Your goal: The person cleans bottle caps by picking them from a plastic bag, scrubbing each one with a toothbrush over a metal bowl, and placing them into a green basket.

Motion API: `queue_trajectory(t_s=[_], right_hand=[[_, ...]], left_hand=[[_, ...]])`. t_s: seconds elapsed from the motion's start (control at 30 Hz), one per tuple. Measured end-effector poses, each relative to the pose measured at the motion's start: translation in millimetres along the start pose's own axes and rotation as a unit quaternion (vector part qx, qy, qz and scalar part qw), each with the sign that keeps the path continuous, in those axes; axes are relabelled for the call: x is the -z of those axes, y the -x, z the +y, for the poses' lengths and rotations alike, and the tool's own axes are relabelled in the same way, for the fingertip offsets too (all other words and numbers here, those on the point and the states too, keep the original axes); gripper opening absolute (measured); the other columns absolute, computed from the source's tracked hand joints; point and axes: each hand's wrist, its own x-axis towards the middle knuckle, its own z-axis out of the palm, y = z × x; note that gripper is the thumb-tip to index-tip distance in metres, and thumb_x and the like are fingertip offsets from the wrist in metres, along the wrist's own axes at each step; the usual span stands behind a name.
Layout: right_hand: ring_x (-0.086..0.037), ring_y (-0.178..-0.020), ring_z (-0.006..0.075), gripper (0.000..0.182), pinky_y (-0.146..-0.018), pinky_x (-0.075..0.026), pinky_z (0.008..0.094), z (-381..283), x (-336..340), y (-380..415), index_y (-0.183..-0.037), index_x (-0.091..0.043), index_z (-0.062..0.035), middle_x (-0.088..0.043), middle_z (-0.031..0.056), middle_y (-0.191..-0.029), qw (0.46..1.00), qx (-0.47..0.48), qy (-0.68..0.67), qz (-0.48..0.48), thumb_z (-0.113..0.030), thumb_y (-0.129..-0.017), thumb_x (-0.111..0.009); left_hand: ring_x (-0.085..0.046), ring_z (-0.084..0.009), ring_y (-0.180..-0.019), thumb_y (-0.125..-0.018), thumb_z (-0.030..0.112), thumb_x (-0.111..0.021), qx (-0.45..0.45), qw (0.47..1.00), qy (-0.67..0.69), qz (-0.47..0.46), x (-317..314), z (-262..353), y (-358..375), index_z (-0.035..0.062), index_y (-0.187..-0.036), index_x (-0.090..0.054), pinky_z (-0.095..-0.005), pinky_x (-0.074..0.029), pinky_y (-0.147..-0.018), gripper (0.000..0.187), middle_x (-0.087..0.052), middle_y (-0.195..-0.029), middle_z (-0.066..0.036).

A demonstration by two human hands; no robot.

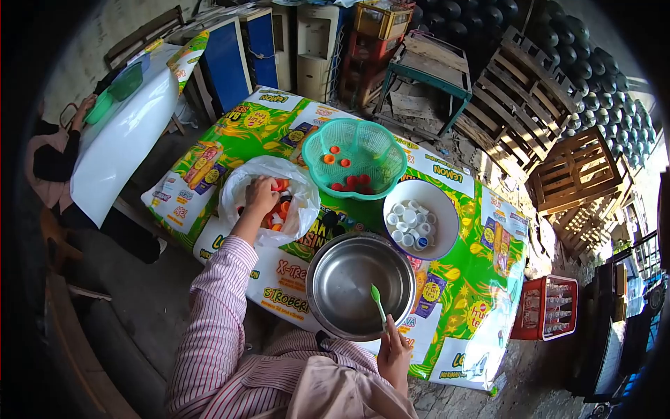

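Observation:
My left hand [261,195] reaches into a white plastic bag [234,183] of red, orange, black and white bottle caps [277,222]. Its fingers are bent down among the caps, with an orange one beside the fingertips; their grip is partly hidden. My right hand [395,350] is closed around the lower end of a slim green tool [377,299], whose kind I cannot make out. The tool's wider end points up over a steel bowl [335,315], which holds no caps. Behind it stands a turquoise plastic basket [357,133] with several orange and red caps inside.
A white bowl [447,216] with a dark rim holds several white caps. Everything stands on a printed green table cover [481,279]. A red crate [520,328] stands on the right floor. Another person [59,160] sits at the left beside a second table [125,164].

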Motion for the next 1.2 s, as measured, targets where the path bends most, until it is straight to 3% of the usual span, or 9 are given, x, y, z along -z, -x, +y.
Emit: queue_trajectory(t_s=[0.17, 0.27, 0.33, 0.4, 0.53, 0.67, 0.83, 1.07, 1.2], right_hand=[[-0.057, -0.058, 0.0298, 0.046, -0.053, -0.044, 0.0370, -4.7, 1.9, -4.9, -0.128, -0.049, -0.0112, -0.057, 0.0149, -0.071, 1.000, -0.011, -0.008, 0.007, -0.001, -0.083, -0.054], [-0.057, -0.058, 0.0303, 0.046, -0.054, -0.045, 0.0372, -0.4, 0.4, -7.2, -0.128, -0.049, -0.0113, -0.057, 0.0150, -0.071, 1.000, -0.017, -0.014, 0.014, -0.001, -0.084, -0.053], [-0.059, -0.061, 0.0325, 0.044, -0.056, -0.044, 0.0391, 2.1, 1.7, -8.9, -0.127, -0.049, -0.0111, -0.059, 0.0173, -0.075, 0.999, -0.036, -0.020, 0.022, -0.002, -0.084, -0.052], [-0.060, -0.065, 0.0339, 0.044, -0.057, -0.045, 0.0387, 6.7, 5.0, -10.3, -0.127, -0.049, -0.0093, -0.061, 0.0195, -0.079, 0.997, -0.042, -0.024, 0.068, -0.001, -0.085, -0.052], [-0.061, -0.070, 0.0362, 0.042, -0.059, -0.046, 0.0376, 14.6, 7.2, -6.5, -0.126, -0.049, -0.0062, -0.062, 0.0215, -0.084, 0.994, -0.054, -0.044, 0.085, 0.000, -0.085, -0.051], [-0.060, -0.066, 0.0335, 0.043, -0.058, -0.046, 0.0368, 13.9, 7.7, -0.4, -0.127, -0.048, -0.0066, -0.061, 0.0190, -0.082, 0.994, -0.050, -0.042, 0.085, 0.001, -0.084, -0.051], [-0.056, -0.057, 0.0294, 0.046, -0.054, -0.043, 0.0350, 9.6, 5.7, 4.1, -0.128, -0.048, -0.0079, -0.058, 0.0168, -0.075, 0.994, -0.041, -0.038, 0.092, 0.003, -0.083, -0.051], [-0.061, -0.064, 0.0268, 0.043, -0.059, -0.046, 0.0342, 11.8, 8.0, 8.1, -0.128, -0.048, -0.0067, -0.062, 0.0212, -0.084, 0.994, -0.071, -0.048, 0.071, 0.001, -0.086, -0.049], [-0.060, -0.061, 0.0266, 0.044, -0.058, -0.046, 0.0340, 8.9, 9.0, 5.3, -0.128, -0.048, -0.0074, -0.062, 0.0206, -0.082, 0.995, -0.060, -0.039, 0.073, 0.001, -0.085, -0.049]], left_hand=[[-0.062, -0.0256, -0.073, -0.069, 0.014, -0.073, -0.033, 0.982, 0.179, 0.051, 12.8, -14.9, 19.3, 0.0032, -0.080, -0.062, -0.0346, -0.050, -0.066, 0.020, -0.065, -0.081, -0.010], [-0.063, -0.0193, -0.075, -0.072, 0.013, -0.073, -0.028, 0.952, 0.303, 0.048, 24.8, -8.8, 39.0, 0.0018, -0.081, -0.061, -0.0300, -0.049, -0.064, 0.019, -0.065, -0.081, -0.008], [-0.062, -0.0142, -0.079, -0.073, 0.010, -0.072, -0.021, 0.927, 0.374, -0.009, 28.5, -3.5, 55.6, 0.0016, -0.085, -0.059, -0.0250, -0.048, -0.067, 0.020, -0.064, -0.091, -0.008], [-0.061, -0.0141, -0.083, -0.072, 0.007, -0.072, -0.100, 0.860, 0.483, -0.130, 53.8, 53.7, 93.2, 0.0016, -0.091, -0.057, -0.0251, -0.048, -0.071, 0.024, -0.062, -0.096, -0.007], [-0.061, -0.0165, -0.087, -0.069, 0.000, -0.069, -0.244, 0.855, 0.371, -0.268, 57.1, 126.7, 136.0, 0.0010, -0.098, -0.054, -0.0275, -0.049, -0.077, 0.033, -0.059, -0.095, -0.008], [-0.060, -0.0166, -0.093, -0.069, -0.005, -0.065, -0.212, 0.791, 0.429, -0.382, 4.4, 163.5, 159.8, 0.0007, -0.094, -0.055, -0.0290, -0.050, -0.086, 0.028, -0.058, -0.093, -0.007], [-0.056, -0.0297, -0.095, -0.068, 0.004, -0.067, -0.398, 0.830, 0.272, -0.280, -32.5, 185.0, 154.1, 0.0049, -0.093, -0.058, -0.0399, -0.044, -0.083, 0.026, -0.058, -0.102, -0.008], [-0.055, -0.0285, -0.096, -0.067, 0.007, -0.070, -0.429, 0.859, 0.159, -0.231, -38.9, 174.7, 156.6, 0.0072, -0.103, -0.061, -0.0376, -0.044, -0.085, 0.037, -0.057, -0.099, -0.006], [-0.055, -0.0290, -0.093, -0.066, 0.003, -0.068, -0.368, 0.871, 0.193, -0.263, -40.5, 173.7, 157.1, 0.0082, -0.112, -0.058, -0.0383, -0.045, -0.084, 0.046, -0.057, -0.097, -0.008]])
